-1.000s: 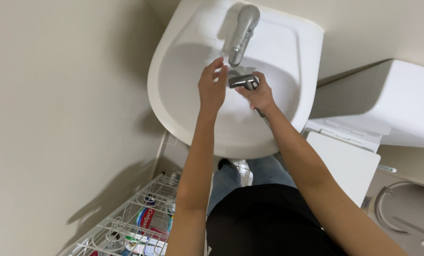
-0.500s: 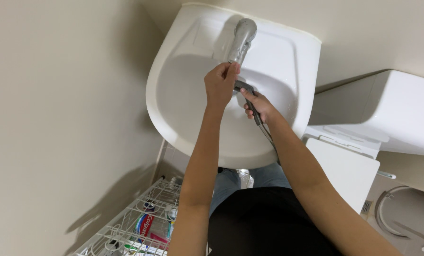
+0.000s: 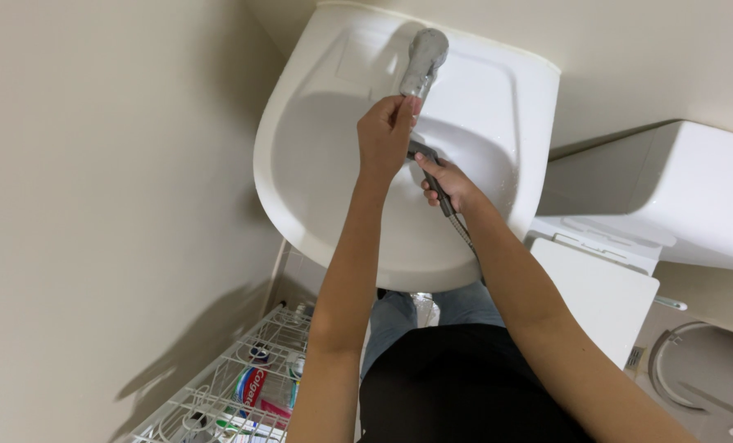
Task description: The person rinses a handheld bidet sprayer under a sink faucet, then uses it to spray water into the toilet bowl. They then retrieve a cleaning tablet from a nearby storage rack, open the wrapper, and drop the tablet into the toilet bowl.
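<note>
A white wash basin [image 3: 317,189] hangs on the wall below me, with a grey chrome tap [image 3: 421,59] at its far rim. My left hand [image 3: 384,135] reaches over the bowl and its fingertips pinch the spout end of the tap. My right hand [image 3: 448,182] is closed around the handle of a grey hand sprayer [image 3: 426,156] inside the bowl. A metal hose [image 3: 462,233] runs from it back along my right forearm. The sprayer's head is hidden behind my left hand.
A white toilet cistern [image 3: 670,205] and its lid [image 3: 596,287] stand to the right of the basin. A white wire rack [image 3: 227,385] holding tubes and small toiletries sits at lower left beside the beige wall. A round floor fitting [image 3: 694,369] lies at lower right.
My left hand has moved from the sprayer head up to the tap's spout. My right hand turned the sprayer so its handle points down along my arm. The view shifted slightly.
</note>
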